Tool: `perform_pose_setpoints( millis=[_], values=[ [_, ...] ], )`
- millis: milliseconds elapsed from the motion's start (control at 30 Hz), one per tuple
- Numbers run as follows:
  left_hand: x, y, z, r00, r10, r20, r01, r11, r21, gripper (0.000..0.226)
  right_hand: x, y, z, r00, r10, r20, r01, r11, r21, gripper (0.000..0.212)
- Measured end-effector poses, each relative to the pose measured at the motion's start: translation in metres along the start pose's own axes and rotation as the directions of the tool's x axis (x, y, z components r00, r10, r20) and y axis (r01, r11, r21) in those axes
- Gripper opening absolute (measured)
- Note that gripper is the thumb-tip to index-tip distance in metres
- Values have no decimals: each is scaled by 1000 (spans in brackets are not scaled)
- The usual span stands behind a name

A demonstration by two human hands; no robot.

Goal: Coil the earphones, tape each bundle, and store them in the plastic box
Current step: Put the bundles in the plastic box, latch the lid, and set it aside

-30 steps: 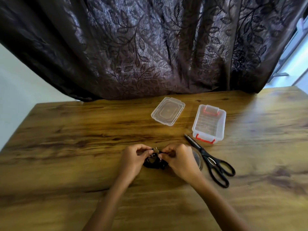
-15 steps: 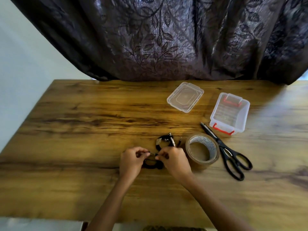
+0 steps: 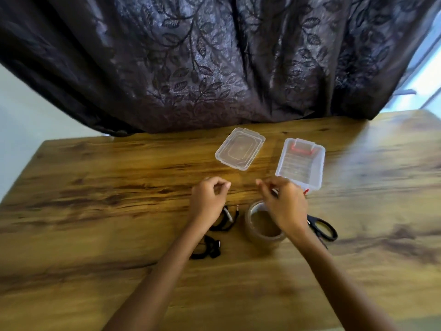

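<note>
Broadly, from the biggest thing down:

Curtain (image 3: 214, 63): dark, leaf-patterned, hanging behind the table's far edge.

Table (image 3: 95, 199): wood grain, carrying everything else.

Box (image 3: 301, 161): clear plastic with red latches, open and seemingly empty, standing past the right hand.

Lid (image 3: 239, 148): off, lying flat just left of the box.

Tape (image 3: 262, 225): a brown roll lying flat, partly under the right wrist.

Scissors (image 3: 322, 226): black handles showing right of the tape; the blades are hidden by the hand.

Left hand (image 3: 210, 199): raised, fingers curled and pinched shut. Whether anything thin sits in the pinch I cannot tell.

Right hand (image 3: 281, 201): raised over the tape, fingertips pinched the same way. Contents just as unclear — possibly a clear strip stretched between the two hands, but the blur hides it.

Earphones: two black bundles on the table, neither in the box yet. One (image 3: 224, 218) lies just beside the left hand, its plug ends poking up; the other (image 3: 207, 248) sits nearer the person, beside the left forearm.

Step, as I judge it: taping a bundle.

Doing it well: keep any strip taut and off the fingers, lay it across the coil's middle, wrap snugly so loops don't spring loose — then box each bundle.
</note>
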State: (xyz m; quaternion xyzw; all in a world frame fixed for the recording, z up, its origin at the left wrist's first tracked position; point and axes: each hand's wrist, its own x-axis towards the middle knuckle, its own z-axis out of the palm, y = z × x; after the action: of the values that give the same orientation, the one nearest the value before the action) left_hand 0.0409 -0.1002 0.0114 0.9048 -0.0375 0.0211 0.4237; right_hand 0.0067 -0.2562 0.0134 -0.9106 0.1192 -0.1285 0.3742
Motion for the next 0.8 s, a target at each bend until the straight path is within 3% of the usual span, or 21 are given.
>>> perform_pose_setpoints(
  millis=[133, 233, 400, 500, 800],
  values=[
    [32, 38, 38, 995, 35, 97, -24, 994, -110, 16, 27, 39, -24, 979, 121, -166, -113, 992, 57, 21],
    [51, 56, 72, 985, -6, 173, 35, 985, -168, 19, 37, 64, -33, 959, 180, -219, -174, 984, 45, 19],
    [65, 67, 107, 949, -129, 288, 187, 965, -185, 37, 47, 82, -38, 920, 343, -188, -317, 936, 152, 38],
    [67, 63, 120, 922, -168, 349, 259, 937, -235, 18, 51, 87, -34, 909, 402, -114, -371, 901, 225, 32],
    [63, 70, 101, 942, -151, 299, 235, 935, -266, 32, 57, 79, -36, 916, 387, -108, -329, 877, 350, 25]
  ],
)
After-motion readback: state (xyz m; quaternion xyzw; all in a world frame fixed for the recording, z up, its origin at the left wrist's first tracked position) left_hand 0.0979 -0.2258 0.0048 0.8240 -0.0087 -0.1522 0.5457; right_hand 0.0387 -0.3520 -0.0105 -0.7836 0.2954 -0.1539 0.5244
